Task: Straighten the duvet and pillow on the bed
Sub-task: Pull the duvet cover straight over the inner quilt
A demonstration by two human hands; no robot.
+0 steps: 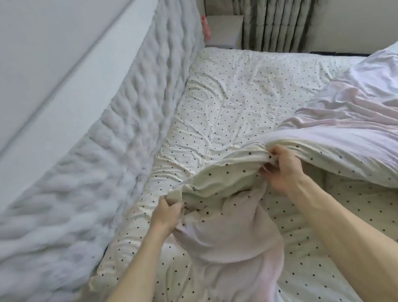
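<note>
Forearms reach in from the near edge. The left hand (165,213) is clenched on a bunched corner of the cream, black-dotted duvet with pale lilac underside (345,121); the right hand (280,166) pinches the same lifted edge just beside it. The duvet trails rightward over the dotted sheet (236,97). Beyond stand the tufted grey headboard (112,144) and pleated curtain (281,2).

The headboard (103,151) runs left of my left hand (167,215). The duvet (348,136) is heaped right of my right hand (282,168). Curtains (281,2) hang beyond both.
</note>
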